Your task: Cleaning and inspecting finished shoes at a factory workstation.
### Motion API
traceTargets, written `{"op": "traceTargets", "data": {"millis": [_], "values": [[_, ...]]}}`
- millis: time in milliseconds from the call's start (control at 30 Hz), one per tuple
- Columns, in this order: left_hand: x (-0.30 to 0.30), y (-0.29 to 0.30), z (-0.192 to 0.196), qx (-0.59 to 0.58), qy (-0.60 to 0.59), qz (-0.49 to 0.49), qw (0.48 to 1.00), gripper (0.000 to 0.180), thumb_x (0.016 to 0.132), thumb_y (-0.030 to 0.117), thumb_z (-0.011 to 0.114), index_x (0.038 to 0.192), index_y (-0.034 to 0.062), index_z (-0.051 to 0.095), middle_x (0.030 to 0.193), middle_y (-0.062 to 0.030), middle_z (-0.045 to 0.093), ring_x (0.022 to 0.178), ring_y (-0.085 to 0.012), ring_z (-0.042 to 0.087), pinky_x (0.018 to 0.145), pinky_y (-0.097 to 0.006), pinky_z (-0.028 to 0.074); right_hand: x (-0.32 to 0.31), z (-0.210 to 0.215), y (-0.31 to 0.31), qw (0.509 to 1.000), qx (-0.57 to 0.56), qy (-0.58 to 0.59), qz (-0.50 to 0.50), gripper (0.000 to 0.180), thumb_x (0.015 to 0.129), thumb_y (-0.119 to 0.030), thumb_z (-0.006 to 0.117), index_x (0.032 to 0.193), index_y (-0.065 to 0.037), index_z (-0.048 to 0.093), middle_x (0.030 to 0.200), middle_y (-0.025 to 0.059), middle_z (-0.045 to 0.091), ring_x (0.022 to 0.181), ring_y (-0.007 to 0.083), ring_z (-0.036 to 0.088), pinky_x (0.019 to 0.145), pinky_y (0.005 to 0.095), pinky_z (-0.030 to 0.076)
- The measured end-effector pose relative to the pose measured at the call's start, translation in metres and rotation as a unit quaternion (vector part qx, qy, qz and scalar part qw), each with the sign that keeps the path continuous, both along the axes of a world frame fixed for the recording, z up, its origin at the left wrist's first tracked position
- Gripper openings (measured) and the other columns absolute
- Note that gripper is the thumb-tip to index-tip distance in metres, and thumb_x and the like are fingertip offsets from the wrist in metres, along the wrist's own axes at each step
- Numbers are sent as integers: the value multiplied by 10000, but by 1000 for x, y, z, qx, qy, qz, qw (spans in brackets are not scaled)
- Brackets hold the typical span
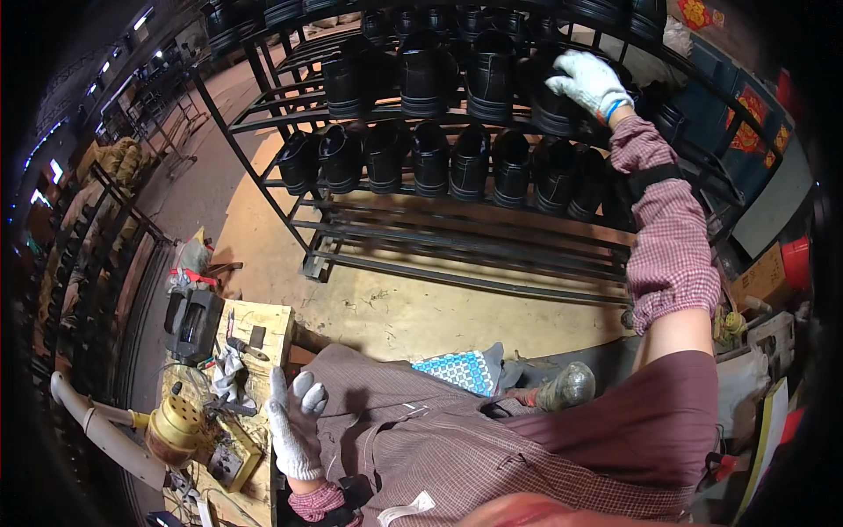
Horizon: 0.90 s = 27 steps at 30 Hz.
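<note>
My right hand [590, 81], in a white knit glove, reaches out to the upper row of the rack. Its fingers close over the top of a black shoe [555, 114], partly hiding it. Other black shoes stand beside that one, such as a black shoe [491, 75] just to the left, with a lower row of black shoes [430, 160] beneath. Near my lap, my left hand [297, 426] is gloved too and held up with its fingers apart, nothing in it. It is beside the right edge of a wooden bench [274, 327].
The black metal rack [439, 279] spans the far side. On the bench are a yellow perforated metal fixture [176, 425], a black tool holder [195, 321] and a brush [248, 349]. A blue-and-white patterned pad [457, 372] lies past my lap. Boxes [762, 279] stand at right.
</note>
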<state>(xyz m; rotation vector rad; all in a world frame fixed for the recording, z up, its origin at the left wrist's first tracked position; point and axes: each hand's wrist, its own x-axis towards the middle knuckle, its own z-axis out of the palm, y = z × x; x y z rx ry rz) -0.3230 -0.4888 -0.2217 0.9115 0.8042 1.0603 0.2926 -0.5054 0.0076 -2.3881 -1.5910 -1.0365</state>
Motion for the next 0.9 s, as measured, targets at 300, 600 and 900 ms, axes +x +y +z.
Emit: {"op": "traceTargets", "data": {"millis": [300, 600, 900], "values": [[-21, -9, -10, -24, -8, 67, 997, 780, 1013, 660, 425, 1611, 180, 287, 1429, -185, 509, 1076, -246, 608, 973, -425, 482, 46, -20, -88, 955, 47, -100, -275, 513, 941, -542, 558, 1071, -79, 738, 1104, 125, 704, 1100, 307, 624, 910, 454, 504], [-28, -20, -26, -23, -14, 77, 997, 783, 1024, 624, 439, 1621, 151, 259, 1435, -170, 505, 1123, -242, 595, 1006, -395, 452, -210, -62, -27, 985, -21, -104, 137, 315, 777, -327, 733, 623, -57, 683, 633, 136, 603, 704, 333, 606, 675, 453, 481], [-65, -63, -81, 78, -110, 205, 970, 1012, 927, 771, 456, 1628, 100, 168, 1537, -115, 434, 1306, -258, 511, 1106, -424, 404, -395, -137, 55, 545, -31, 297, 784, 366, 917, -355, 682, 773, -20, 651, 854, 160, 657, 877, 366, 647, 800, 481, 521]]}}
